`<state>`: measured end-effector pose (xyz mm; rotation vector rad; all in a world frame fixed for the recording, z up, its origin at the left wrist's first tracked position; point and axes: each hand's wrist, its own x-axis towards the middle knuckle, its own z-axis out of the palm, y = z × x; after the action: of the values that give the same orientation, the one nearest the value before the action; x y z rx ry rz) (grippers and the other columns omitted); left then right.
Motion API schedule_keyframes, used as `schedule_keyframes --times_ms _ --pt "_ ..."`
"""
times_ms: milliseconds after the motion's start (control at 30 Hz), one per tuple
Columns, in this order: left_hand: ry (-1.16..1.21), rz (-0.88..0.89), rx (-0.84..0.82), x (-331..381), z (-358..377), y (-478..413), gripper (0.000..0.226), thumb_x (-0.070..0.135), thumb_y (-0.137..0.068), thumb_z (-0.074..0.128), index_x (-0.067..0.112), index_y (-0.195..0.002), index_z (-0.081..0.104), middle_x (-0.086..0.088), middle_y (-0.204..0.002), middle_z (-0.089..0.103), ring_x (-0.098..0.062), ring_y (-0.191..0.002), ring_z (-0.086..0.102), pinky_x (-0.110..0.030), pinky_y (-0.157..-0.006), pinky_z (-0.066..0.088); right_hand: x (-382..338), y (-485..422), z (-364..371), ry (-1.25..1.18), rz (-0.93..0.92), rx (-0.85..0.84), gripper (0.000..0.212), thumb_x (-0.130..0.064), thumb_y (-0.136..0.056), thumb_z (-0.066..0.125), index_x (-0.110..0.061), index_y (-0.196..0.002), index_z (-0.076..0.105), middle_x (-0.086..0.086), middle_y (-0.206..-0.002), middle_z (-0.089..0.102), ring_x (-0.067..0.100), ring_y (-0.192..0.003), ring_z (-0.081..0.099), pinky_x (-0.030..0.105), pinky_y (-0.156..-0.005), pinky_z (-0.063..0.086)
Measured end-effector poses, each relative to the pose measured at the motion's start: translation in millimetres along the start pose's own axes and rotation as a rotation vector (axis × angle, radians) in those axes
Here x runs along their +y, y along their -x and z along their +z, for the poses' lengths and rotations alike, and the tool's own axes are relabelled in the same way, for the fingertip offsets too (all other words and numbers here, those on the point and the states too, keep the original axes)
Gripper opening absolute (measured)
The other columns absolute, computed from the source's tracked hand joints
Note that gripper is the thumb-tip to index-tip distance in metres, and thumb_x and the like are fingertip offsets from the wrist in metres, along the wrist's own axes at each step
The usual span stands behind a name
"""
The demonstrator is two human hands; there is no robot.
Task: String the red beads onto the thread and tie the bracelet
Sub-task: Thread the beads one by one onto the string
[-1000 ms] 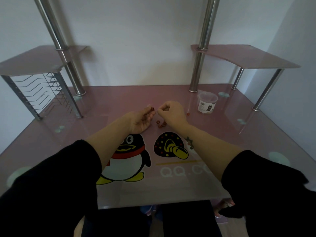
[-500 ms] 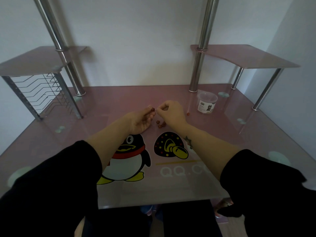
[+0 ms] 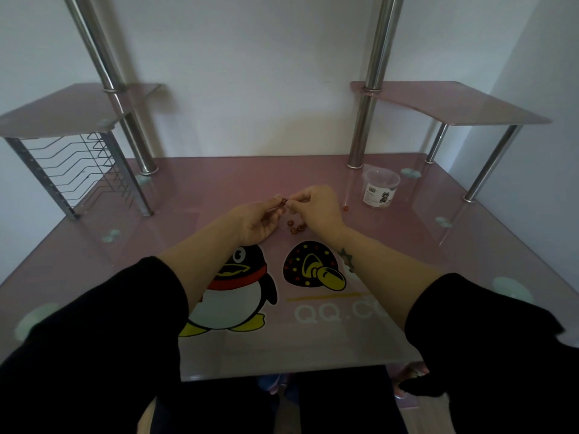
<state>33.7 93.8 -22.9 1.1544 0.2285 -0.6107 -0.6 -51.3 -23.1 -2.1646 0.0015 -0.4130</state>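
My left hand (image 3: 258, 222) pinches a small red bead (image 3: 284, 201) at its fingertips, above the middle of the pink glass desk (image 3: 194, 195). My right hand (image 3: 316, 208) meets it from the right, fingertips pinched right beside the bead; the thread itself is too thin to make out. A small cluster of loose red beads (image 3: 296, 227) lies on the glass just below and between my hands. One more lone red bead (image 3: 345, 208) rests to the right of my right hand.
A clear plastic cup (image 3: 380, 188) with a label stands at the back right near a chrome post (image 3: 365, 120). A wire rack (image 3: 78, 173) sits under the left shelf. Penguin and mushroom stickers cover the desk's front.
My two hands have drawn slightly closer, so the right fingertips now touch up against the bead held by the left hand. The loose beads have not moved.
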Motion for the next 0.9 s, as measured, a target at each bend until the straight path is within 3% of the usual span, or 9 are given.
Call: schedule_keyframes --times_ms 133,367,600,733,800,900 --pt "-0.009 0.026 0.038 -1 3 -1 0.013 0.015 -0.091 0.062 0.005 -0.083 0.064 -0.004 -0.073 0.061 -0.005 -0.053 0.057 -0.011 -0.048 0.051 2 1 0 -0.047 0.017 -0.035 0.010 -0.014 -0.085 0.070 -0.008 -0.090 0.076 -0.001 -0.065 0.069 0.011 -0.046 0.062 0.030 -0.056 0.057" --pt "-0.009 0.099 0.080 -4 8 1 0.012 0.014 -0.090 0.065 0.003 -0.088 0.066 -0.007 -0.071 0.067 -0.009 -0.058 0.064 -0.016 -0.050 0.053 5 1 1 -0.156 0.082 -0.084 0.016 -0.008 -0.085 0.070 0.000 -0.098 0.070 0.007 -0.069 0.070 0.007 -0.048 0.065 0.019 -0.048 0.052" --pt "-0.107 0.215 0.137 -5 10 1 0.008 0.011 -0.090 0.065 0.004 -0.088 0.068 -0.010 -0.073 0.066 -0.013 -0.061 0.061 -0.017 -0.050 0.054 3 0 0 -0.140 0.026 -0.121 0.017 -0.006 -0.086 0.067 -0.003 -0.103 0.071 -0.003 -0.063 0.068 0.012 -0.054 0.067 0.032 -0.060 0.060" --pt "-0.306 0.359 0.190 -1 10 0 0.019 0.020 -0.091 0.064 0.007 -0.076 0.065 -0.005 -0.064 0.062 -0.013 -0.054 0.055 -0.020 -0.050 0.049 3 0 -3 -0.092 0.030 -0.135 0.016 -0.005 -0.086 0.065 -0.005 -0.102 0.071 0.010 -0.078 0.072 0.015 -0.063 0.068 0.030 -0.063 0.059" --pt "-0.312 0.379 0.183 8 12 1 0.019 0.022 -0.091 0.064 0.007 -0.079 0.065 -0.004 -0.066 0.065 -0.011 -0.054 0.057 -0.020 -0.052 0.051 3 0 -6 -0.054 0.017 -0.127 0.020 -0.005 -0.085 0.067 -0.006 -0.104 0.070 0.012 -0.093 0.072 0.012 -0.075 0.066 0.020 -0.065 0.055" --pt "-0.293 0.362 0.117 21 18 3 0.019 0.023 -0.092 0.063 0.006 -0.081 0.066 -0.003 -0.066 0.068 -0.009 -0.054 0.061 -0.018 -0.053 0.053 -1 -1 -11 -0.143 0.060 -0.134 0.028 0.005 -0.087 0.059 0.001 -0.114 0.061 0.015 -0.110 0.067 0.014 -0.073 0.063 0.011 -0.052 0.048"
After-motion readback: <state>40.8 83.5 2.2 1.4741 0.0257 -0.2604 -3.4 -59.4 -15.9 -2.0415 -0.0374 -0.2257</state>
